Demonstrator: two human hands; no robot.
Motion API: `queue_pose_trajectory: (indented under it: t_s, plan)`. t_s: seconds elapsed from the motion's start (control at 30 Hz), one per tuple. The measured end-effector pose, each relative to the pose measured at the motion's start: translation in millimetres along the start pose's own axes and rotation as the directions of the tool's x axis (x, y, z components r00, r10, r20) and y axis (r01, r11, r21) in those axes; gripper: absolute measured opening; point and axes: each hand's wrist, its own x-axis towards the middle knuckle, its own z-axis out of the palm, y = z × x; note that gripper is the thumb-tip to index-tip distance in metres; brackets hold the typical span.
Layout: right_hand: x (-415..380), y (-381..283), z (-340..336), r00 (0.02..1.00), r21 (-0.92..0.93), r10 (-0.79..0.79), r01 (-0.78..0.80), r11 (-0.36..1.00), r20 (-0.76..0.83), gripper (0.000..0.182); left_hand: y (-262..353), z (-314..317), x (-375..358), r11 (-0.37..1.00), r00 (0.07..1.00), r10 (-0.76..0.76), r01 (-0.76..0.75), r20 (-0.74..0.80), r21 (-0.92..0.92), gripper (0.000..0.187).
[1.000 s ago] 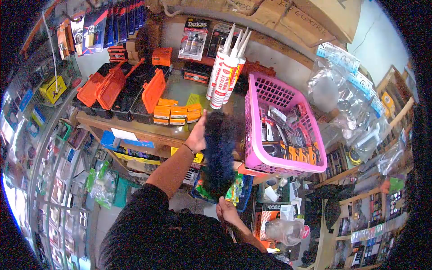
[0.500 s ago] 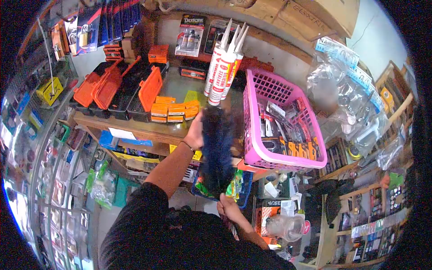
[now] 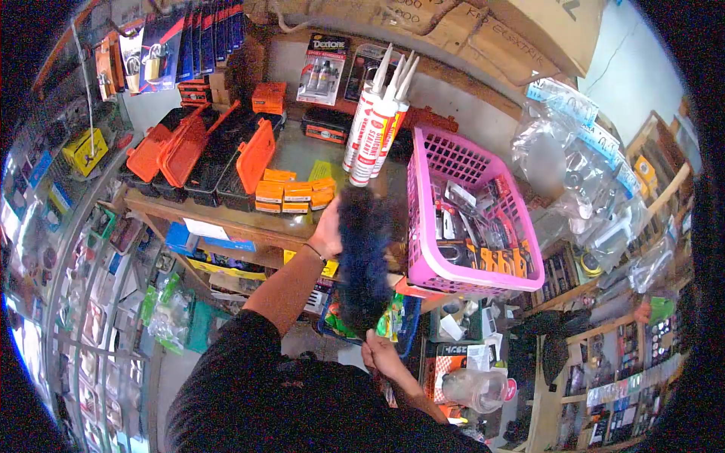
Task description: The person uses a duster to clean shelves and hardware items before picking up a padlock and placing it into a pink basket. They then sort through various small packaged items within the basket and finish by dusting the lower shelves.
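A dark, fluffy duster (image 3: 364, 260) stretches from the shelf edge down toward my body, blurred by motion. My right hand (image 3: 380, 352) is closed around its lower end. Beside the duster's upper part is my left hand (image 3: 328, 230), at the shelf's front edge; its fingers are hidden behind the duster. Just beyond the duster's tip, white silicone sealant tubes (image 3: 371, 136) stand upright with their nozzles up. Small orange-and-white boxes (image 3: 296, 195) sit to the left of them, near my left hand. A pink basket (image 3: 483, 279) of packaged goods stands to the right.
Black cases with orange lids (image 3: 181, 155) line the shelf's left side. A blue bin (image 3: 408, 332) with green packets sits below the duster. Plastic-bagged goods (image 3: 574, 162) hang at right, and a glass display case (image 3: 83, 302) runs along the left.
The view has shifted slightly, so shelf goods appear a little lower. The duster's upper part has moved slightly against the shelf. Both hands keep about the same places.
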Motion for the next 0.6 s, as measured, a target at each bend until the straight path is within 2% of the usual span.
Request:
queue_pose_trajectory:
  t_s: [0.03,0.07,0.1,0.13,0.17,0.2,0.23,0.27,0.3,0.33,0.37,0.4,0.43,0.47,0.5,0.53,0.57,0.6]
  plan:
    - [0.5,-0.2,1.0,0.992,-0.036,-0.022,0.027,0.999,0.124,0.049,2.1,5.9,-3.6,0.993,0.994,0.003,0.01,0.107,-0.117,0.053]
    - [0.1,-1.8,1.2,0.994,0.072,0.063,-0.07,0.995,0.086,0.05,4.3,-17.0,11.0,0.976,0.957,-0.028,0.089,0.29,-0.199,0.054]
    - [-2.0,-6.4,1.3,0.994,0.07,0.06,-0.066,0.995,0.086,0.05,2.6,-23.1,13.3,0.976,0.956,-0.027,0.088,0.294,-0.198,0.054]
    - [-5.2,-12.6,1.7,0.997,0.122,0.069,-0.071,0.99,0.024,0.049,0.8,-29.6,13.6,0.999,0.995,-0.028,0.031,0.098,-0.021,0.056]
    - [-7.1,-15.4,2.2,0.996,0.175,0.084,-0.076,0.982,-0.036,0.049,1.4,-23.6,11.6,0.987,0.995,0.009,0.008,-0.102,0.162,0.057]
    - [-6.0,-10.5,5.1,0.997,0.111,0.041,-0.035,0.993,-0.059,0.047,2.1,-10.6,9.4,0.975,0.975,-0.109,0.068,-0.192,-0.213,0.058]
    - [-7.4,-10.2,7.8,0.997,0.113,0.044,-0.037,0.993,-0.06,0.047,1.3,-11.7,7.5,0.974,0.975,-0.112,0.069,-0.194,-0.215,0.058]
    - [-9.0,-11.5,10.6,0.998,0.095,0.061,-0.06,0.994,-0.011,0.047,1.6,-11.9,5.6,0.982,0.998,-0.062,0.061,-0.001,-0.178,0.057]
    - [-9.5,-12.2,12.7,0.996,0.077,0.076,-0.079,0.994,0.038,0.046,3.0,-11.9,3.8,0.989,0.981,-0.018,0.047,0.195,-0.143,0.057]
    - [-3.6,-2.3,4.4,0.992,0.133,0.122,-0.116,0.984,-0.042,0.045,4.1,-11.5,3.4,0.973,0.985,-0.047,0.083,0.169,-0.216,0.056]
    - [-5.8,-8.0,3.3,0.992,0.132,0.118,-0.112,0.985,-0.041,0.045,6.6,-3.4,1.9,0.95,0.987,-0.075,0.114,0.143,-0.289,0.055]
    - [-10.3,-16.3,3.7,0.991,0.119,0.092,-0.08,0.99,-0.097,0.045,3.6,4.6,5.3,0.973,0.994,-0.095,0.082,-0.052,-0.213,0.055]
    - [-13.4,-20.4,4.6,0.986,0.104,0.069,-0.053,0.993,-0.153,0.044,1.3,12.5,5.1,0.989,0.964,-0.098,0.066,-0.248,-0.134,0.057]
    - [-12.3,-15.5,6.3,0.989,-0.039,0.051,-0.056,0.998,-0.137,0.044,3.6,26.2,-0.1,0.995,0.94,-0.091,0.077,-0.329,-0.056,0.056]
    - [-12.6,-12.5,7.2,0.989,-0.036,0.052,-0.057,0.998,-0.14,0.044,3.3,25.0,-3.4,0.995,0.94,-0.096,0.081,-0.329,-0.058,0.056]
    - [-12.1,-10.2,8.0,0.997,0.079,0.075,-0.072,0.994,-0.034,0.046,4.6,22.9,-7.7,0.996,0.989,-0.076,0.07,-0.125,-0.056,0.054]
    - [-10.8,-8.9,8.4,0.994,0.188,0.083,-0.096,0.977,0.076,0.047,4.0,12.9,-5.0,0.993,0.991,-0.089,0.081,-0.104,-0.082,0.053]
    - [-14.3,-11.3,3.2,0.999,0.16,0.039,-0.042,0.986,0.022,0.045,3.4,3.6,-2.6,0.99,0.991,-0.102,0.093,-0.083,-0.109,0.051]
